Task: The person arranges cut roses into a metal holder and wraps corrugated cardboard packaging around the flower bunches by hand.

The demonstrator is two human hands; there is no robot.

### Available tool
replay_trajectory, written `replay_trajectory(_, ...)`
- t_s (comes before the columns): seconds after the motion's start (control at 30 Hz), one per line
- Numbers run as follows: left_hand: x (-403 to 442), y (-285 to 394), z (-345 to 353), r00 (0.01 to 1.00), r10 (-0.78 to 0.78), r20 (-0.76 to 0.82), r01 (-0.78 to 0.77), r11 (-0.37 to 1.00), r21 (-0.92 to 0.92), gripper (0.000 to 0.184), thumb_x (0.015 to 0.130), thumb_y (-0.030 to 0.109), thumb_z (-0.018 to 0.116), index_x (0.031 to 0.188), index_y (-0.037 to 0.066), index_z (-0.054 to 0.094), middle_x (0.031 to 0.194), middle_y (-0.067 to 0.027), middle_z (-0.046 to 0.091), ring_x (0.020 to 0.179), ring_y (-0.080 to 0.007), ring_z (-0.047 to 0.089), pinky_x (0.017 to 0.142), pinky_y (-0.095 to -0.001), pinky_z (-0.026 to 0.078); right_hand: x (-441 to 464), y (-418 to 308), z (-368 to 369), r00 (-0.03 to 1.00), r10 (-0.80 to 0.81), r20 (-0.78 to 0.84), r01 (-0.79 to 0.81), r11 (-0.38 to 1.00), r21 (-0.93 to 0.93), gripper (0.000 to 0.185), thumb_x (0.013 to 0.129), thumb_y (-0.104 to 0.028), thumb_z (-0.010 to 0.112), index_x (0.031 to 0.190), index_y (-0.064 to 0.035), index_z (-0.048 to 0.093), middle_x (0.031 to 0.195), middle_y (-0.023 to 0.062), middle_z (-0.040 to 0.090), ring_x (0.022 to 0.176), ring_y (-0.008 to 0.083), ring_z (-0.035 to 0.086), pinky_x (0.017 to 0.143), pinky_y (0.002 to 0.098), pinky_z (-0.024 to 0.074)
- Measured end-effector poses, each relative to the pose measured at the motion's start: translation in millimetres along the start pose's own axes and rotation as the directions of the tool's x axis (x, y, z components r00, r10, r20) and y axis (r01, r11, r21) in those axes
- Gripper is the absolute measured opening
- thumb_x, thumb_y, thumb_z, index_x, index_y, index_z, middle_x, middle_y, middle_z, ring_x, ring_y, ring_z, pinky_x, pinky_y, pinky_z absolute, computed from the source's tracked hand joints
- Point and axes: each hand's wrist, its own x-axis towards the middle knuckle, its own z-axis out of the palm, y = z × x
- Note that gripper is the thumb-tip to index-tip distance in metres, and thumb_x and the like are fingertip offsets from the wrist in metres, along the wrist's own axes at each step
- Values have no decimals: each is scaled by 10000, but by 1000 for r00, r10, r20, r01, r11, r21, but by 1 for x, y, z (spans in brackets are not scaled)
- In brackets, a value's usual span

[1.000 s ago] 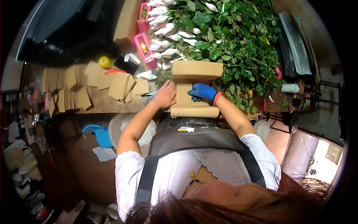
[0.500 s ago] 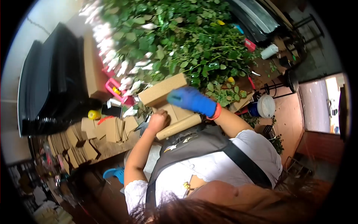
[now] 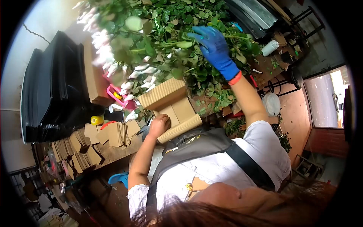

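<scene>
Blue Glove Over the Greens

The right hand [image 3: 216,47], in a fabric glove, hangs at a leafy stem [image 3: 162,45], forefinger and thumb apart; whether they grip it cannot be told. The bare left hand [image 3: 160,124] bends its fingers close together on one tan cardboard wrapper [image 3: 177,112], its two ridged walls flanking a smooth floor. The wrapper lies beneath these fingers, well apart from the glove. Farther out: green leaves [image 3: 166,17], many white buds [image 3: 103,45], one flat phone [image 3: 114,114], one round yellow tape roll [image 3: 96,120].
</scene>
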Motion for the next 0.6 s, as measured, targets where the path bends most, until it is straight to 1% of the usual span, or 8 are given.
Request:
replay_trajectory(0.1,1,12,-10,998,-66,-21,65,997,-29,411,774,205,775,1132,36,664,1008,-156,682,935,-349,662,831,-404,550,-14,-23,-42,992,-51,115,31,985,171,538,856,-31,612,1311,-318,611,1164,-21,670,991,217,618,867,370,500)
replay_trajectory(0.13,-1,8,-6,992,-128,1,128,989,-73,658,763,266,822,1336,66,567,1140,-167,684,1047,-346,655,918,-408,524,-26,-29,-53,987,-48,153,15,977,211,532,813,6,628,1265,-274,641,1173,-4,676,999,232,630,855,387,506)
replay_trajectory(0.2,-7,3,2,945,-321,58,323,892,-318,724,753,263,829,1366,54,505,1193,-200,644,1069,-372,636,907,-411,523,-59,-26,-55,957,-87,276,18,970,241,492,785,10,640,1198,-255,678,1148,14,679,979,247,638,829,399,512)
replay_trajectory(0.33,-10,-7,14,948,-314,-51,269,877,-399,918,697,230,853,1449,54,357,1286,-210,599,1136,-398,606,931,-426,505,-183,-18,-26,783,-122,610,24,986,166,398,814,-70,633,1129,-304,700,1069,15,671,925,242,636,790,393,511)
replay_trajectory(0.4,-8,2,3,877,-469,102,464,775,-428,1035,651,199,871,1492,77,280,1224,-171,655,1108,-367,639,924,-392,516,-238,-15,-17,669,-100,736,5,992,130,368,814,-78,633,1101,-297,706,1050,19,669,922,244,640,779,398,512)
replay_trajectory(0.47,-10,10,3,920,-392,3,342,800,-493,971,683,169,856,1496,113,328,1210,-163,668,1100,-355,649,933,-392,516,-272,-18,-14,561,-88,823,-13,993,115,333,818,-82,632,1071,-284,713,1024,25,669,911,249,645,767,402,513)
replay_trajectory(0.57,-6,9,1,981,-193,-32,168,914,-369,651,708,121,804,1319,105,581,1249,-184,609,1158,-345,590,968,-414,477,-278,-23,-21,656,-121,745,50,992,117,293,819,-85,635,1044,-255,714,976,35,676,866,265,653,737,405,520)
replay_trajectory(0.6,-8,-6,8,988,-153,21,151,930,-336,567,706,126,803,1247,96,636,1241,-182,600,1160,-344,578,970,-412,471,-269,-28,-21,514,10,858,74,996,-56,255,824,-130,656,1055,-226,706,984,46,679,891,279,652,795,412,516)
